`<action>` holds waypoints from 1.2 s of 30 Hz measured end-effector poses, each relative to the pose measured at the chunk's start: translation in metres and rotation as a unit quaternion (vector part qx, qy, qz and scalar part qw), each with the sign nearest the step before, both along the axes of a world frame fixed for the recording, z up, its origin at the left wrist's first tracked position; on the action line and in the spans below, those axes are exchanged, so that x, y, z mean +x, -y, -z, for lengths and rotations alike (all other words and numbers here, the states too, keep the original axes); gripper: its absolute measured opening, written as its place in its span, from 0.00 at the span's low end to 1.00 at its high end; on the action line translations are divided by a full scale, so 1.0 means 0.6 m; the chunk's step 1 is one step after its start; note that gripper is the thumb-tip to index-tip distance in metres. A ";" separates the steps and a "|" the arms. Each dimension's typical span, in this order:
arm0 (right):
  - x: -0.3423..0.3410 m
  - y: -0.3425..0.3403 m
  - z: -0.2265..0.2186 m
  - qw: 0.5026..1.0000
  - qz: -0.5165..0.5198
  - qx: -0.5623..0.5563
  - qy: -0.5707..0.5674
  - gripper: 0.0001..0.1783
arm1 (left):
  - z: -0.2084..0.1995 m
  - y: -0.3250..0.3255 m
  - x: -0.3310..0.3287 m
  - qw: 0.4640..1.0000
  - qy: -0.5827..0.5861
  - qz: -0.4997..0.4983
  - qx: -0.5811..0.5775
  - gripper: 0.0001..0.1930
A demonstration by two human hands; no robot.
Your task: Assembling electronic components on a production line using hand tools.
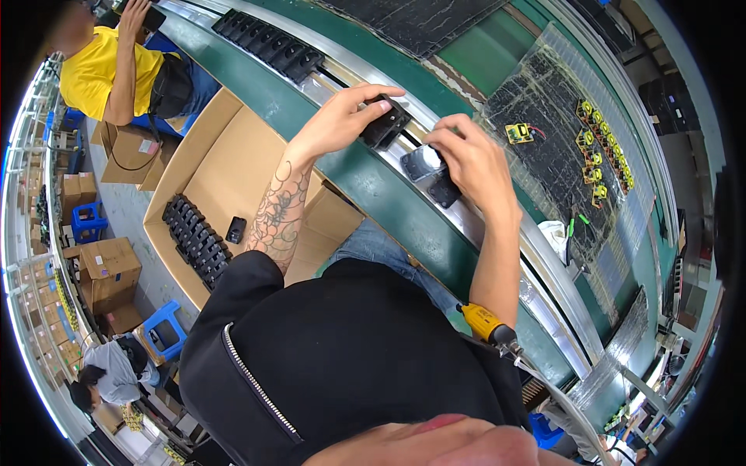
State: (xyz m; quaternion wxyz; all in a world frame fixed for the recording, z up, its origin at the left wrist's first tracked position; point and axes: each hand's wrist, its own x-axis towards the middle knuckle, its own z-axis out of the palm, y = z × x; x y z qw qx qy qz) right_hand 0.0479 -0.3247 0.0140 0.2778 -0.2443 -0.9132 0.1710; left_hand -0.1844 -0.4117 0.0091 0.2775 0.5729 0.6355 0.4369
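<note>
My left hand (342, 118) grips a black plastic housing (386, 128) over the metal rail of the bench, its thumb on top of the part. Just to the right, my right hand (480, 163) is curled with its fingertips drawn together; what they pinch, if anything, is hidden. Right beside those fingertips sits a black part with a shiny silver-white top (422, 161). A smaller black piece (444, 191) lies under the right palm's near side.
A row of black housings (268, 45) stands farther up the rail. More housings lie in a large open cardboard box (203, 147) at left. Small yellow-framed circuit boards (519, 133) rest on a black mat at right. A yellow power screwdriver (483, 321) hangs by my right forearm. A person in yellow (101, 74) sits far left.
</note>
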 end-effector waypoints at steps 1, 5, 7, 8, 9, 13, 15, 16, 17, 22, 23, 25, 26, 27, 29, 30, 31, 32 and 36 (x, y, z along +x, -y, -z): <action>-0.003 0.000 0.003 1.000 -0.012 0.006 0.022 0.07 | -0.008 0.000 0.002 0.999 0.021 -0.011 -0.029 0.15; 0.011 0.016 -0.002 0.998 0.013 -0.056 -0.029 0.08 | -0.004 -0.002 -0.016 0.993 0.073 -0.078 -0.052 0.15; 0.022 0.028 -0.005 0.985 0.055 -0.127 -0.101 0.10 | 0.004 0.000 -0.027 0.985 0.103 -0.131 -0.047 0.15; 0.022 0.029 -0.003 0.985 0.056 -0.127 -0.101 0.10 | 0.011 -0.002 -0.029 0.985 0.103 -0.130 -0.048 0.15; 0.021 0.032 0.002 0.990 0.055 -0.108 -0.078 0.11 | 0.022 -0.003 -0.030 0.990 0.023 -0.138 -0.034 0.15; 0.008 0.048 0.018 0.997 0.056 -0.048 -0.009 0.12 | 0.044 -0.008 -0.024 0.964 -0.215 -0.154 0.013 0.14; -0.012 0.047 0.023 0.997 0.063 -0.032 -0.005 0.13 | 0.040 -0.003 -0.001 0.958 -0.219 -0.158 0.099 0.14; -0.020 0.045 0.025 0.998 0.065 -0.025 -0.003 0.13 | 0.036 0.002 0.013 0.952 -0.220 -0.160 0.141 0.14; -0.023 0.043 0.027 0.998 0.067 -0.017 -0.001 0.13 | 0.033 0.007 0.027 0.944 -0.221 -0.163 0.183 0.15; 0.007 0.043 0.020 0.975 0.098 -0.080 -0.184 0.12 | 0.021 0.043 0.107 0.940 -0.292 0.030 0.174 0.21; 0.027 0.050 0.009 0.968 0.142 -0.112 -0.173 0.11 | 0.021 0.050 0.123 0.943 -0.280 0.070 0.167 0.22; 0.068 0.067 0.009 0.940 0.214 -0.193 -0.183 0.09 | 0.030 0.059 0.155 0.945 -0.272 0.098 0.155 0.23; 0.085 0.073 0.016 0.917 0.239 -0.241 -0.210 0.09 | 0.031 0.058 0.173 0.928 -0.292 0.142 0.180 0.21; 0.101 0.076 0.024 0.888 0.267 -0.288 -0.238 0.10 | 0.033 0.055 0.180 0.908 -0.312 0.190 0.206 0.20; 0.127 0.084 0.046 0.870 0.280 -0.306 -0.267 0.11 | 0.039 0.052 0.170 0.905 -0.335 0.174 0.197 0.18; 0.139 0.092 0.058 0.872 0.268 -0.309 -0.267 0.11 | 0.044 0.049 0.164 0.902 -0.353 0.161 0.190 0.16; 0.150 0.100 0.066 0.873 0.279 -0.306 -0.256 0.11 | 0.047 0.048 0.156 0.898 -0.371 0.149 0.183 0.15; 0.158 0.104 0.073 0.874 0.290 -0.303 -0.245 0.10 | 0.050 0.046 0.148 0.894 -0.388 0.136 0.175 0.14; 0.169 0.118 0.065 0.869 0.266 -0.329 -0.256 0.10 | 0.055 0.048 0.098 0.884 -0.428 0.067 0.175 0.15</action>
